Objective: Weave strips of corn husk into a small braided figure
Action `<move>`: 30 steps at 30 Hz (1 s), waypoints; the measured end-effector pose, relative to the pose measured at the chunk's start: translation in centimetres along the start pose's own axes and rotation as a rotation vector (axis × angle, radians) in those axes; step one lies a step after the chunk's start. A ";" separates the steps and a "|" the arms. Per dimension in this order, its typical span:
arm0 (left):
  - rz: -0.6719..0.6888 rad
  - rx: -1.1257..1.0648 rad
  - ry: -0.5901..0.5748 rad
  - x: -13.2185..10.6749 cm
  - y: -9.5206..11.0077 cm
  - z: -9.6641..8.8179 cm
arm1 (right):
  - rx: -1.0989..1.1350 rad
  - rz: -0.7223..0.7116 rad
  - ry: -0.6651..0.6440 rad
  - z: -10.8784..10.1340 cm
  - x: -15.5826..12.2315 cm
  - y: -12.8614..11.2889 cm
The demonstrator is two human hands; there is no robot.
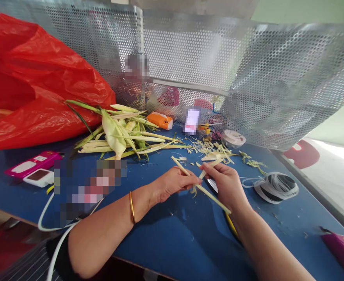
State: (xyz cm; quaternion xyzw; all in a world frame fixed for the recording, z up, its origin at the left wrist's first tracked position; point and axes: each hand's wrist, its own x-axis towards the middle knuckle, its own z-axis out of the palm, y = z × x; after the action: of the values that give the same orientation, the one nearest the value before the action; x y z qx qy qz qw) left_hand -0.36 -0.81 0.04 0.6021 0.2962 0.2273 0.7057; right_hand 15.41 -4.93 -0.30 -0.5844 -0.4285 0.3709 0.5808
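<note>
My left hand (176, 182) is closed round a long pale palm-leaf strip (211, 197) that runs from upper left to lower right across the blue table (174, 242). My right hand (226, 183) pinches a second, shorter strip (212, 164) and seems to hold a blade with a yellow handle (232, 226) under the palm; the blade is mostly hidden. Both hands meet over the table's middle. A gold bangle sits on my left wrist.
A pile of green and cream leaves (122, 134) lies behind the hands beside a big red plastic bag (34, 82). Leaf scraps (215, 150), a tape roll (233, 137), a spool of white band (277, 186), pink devices (32, 164) and a perforated metal screen (248, 74) surround the work spot.
</note>
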 end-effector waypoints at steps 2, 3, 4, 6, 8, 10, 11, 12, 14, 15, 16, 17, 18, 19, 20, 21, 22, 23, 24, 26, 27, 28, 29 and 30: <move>0.009 0.004 -0.019 0.0 0.0 0.0 | -0.007 -0.012 0.032 0.0 0.1 0.3; 0.005 0.007 -0.016 0.0 0.0 0.0 | -0.016 -0.011 0.026 -0.1 0.3 0.5; -0.004 0.008 -0.005 0.0 0.0 -0.1 | -0.024 -0.004 0.011 -0.2 0.5 0.7; -0.030 0.005 0.025 0.1 0.0 -0.2 | -0.051 0.014 -0.014 -0.6 0.9 1.0; -0.046 0.003 0.040 0.1 0.0 -0.3 | -0.126 -0.053 0.058 -1.1 1.3 1.0; -0.051 0.033 0.016 0.1 0.1 -0.4 | -0.291 -0.238 0.194 -1.5 1.4 0.6; -0.052 0.063 -0.021 0.1 0.1 -0.4 | -0.385 -0.335 0.207 -1.6 1.3 0.3; -0.054 0.098 -0.069 0.1 0.0 -0.4 | -0.460 -0.406 0.162 -1.5 1.1 -0.1; -0.059 0.167 -0.156 0.1 -0.2 -0.3 | -0.490 -0.412 -0.080 -1.1 0.4 -0.7; -0.058 0.189 -0.179 0.1 -0.4 -0.2 | -0.441 -0.343 -0.206 -0.8 0.0 -0.9; -0.057 0.201 -0.188 0.1 -0.6 -0.1 | -0.372 -0.244 -0.301 -0.4 -0.4 -1.0; -0.058 0.209 -0.190 0.1 -0.8 0.0 | -0.298 -0.142 -0.357 0.0 -0.6 -0.9; -0.064 0.217 -0.186 0.2 -0.9 0.1 | -0.229 -0.062 -0.371 0.3 -0.8 -0.9; -0.077 0.231 -0.182 0.2 -1.0 0.2 | -0.171 -0.017 -0.356 0.5 -0.9 -0.7; -0.089 0.247 -0.170 0.2 -1.0 0.3 | -0.129 -0.007 -0.321 0.6 -0.9 -0.6; -0.093 0.264 -0.145 0.2 -0.9 0.3 | -0.104 -0.027 -0.277 0.7 -0.8 -0.4; -0.089 0.280 -0.110 0.2 -0.8 0.4 | -0.090 -0.055 -0.236 0.6 -0.7 -0.3; -0.080 0.292 -0.079 0.1 -0.6 0.4 | -0.081 -0.076 -0.205 0.6 -0.6 -0.2; -0.068 0.297 -0.062 0.0 -0.5 0.4 | -0.073 -0.083 -0.183 0.5 -0.6 -0.2; -0.058 0.308 -0.073 -0.1 -0.4 0.4 | -0.054 -0.080 -0.146 0.5 -0.6 -0.1; -0.058 0.314 -0.092 -0.2 -0.4 0.4 | -0.043 -0.080 -0.125 0.6 -0.6 -0.1; -0.058 0.313 -0.118 -0.3 -0.4 0.4 | -0.034 -0.087 -0.102 0.6 -0.7 -0.1; -0.056 0.306 -0.146 -0.3 -0.5 0.3 | -0.029 -0.099 -0.075 0.7 -0.8 -0.1; -0.054 0.295 -0.176 -0.3 -0.6 0.3 | -0.026 -0.111 -0.048 0.8 -0.9 -0.1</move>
State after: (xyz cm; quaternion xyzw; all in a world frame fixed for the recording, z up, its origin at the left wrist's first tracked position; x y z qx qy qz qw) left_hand -0.37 -1.33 -0.47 0.7084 0.2795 0.1087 0.6389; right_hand 14.29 -5.48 -0.33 -0.5582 -0.4790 0.3463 0.5823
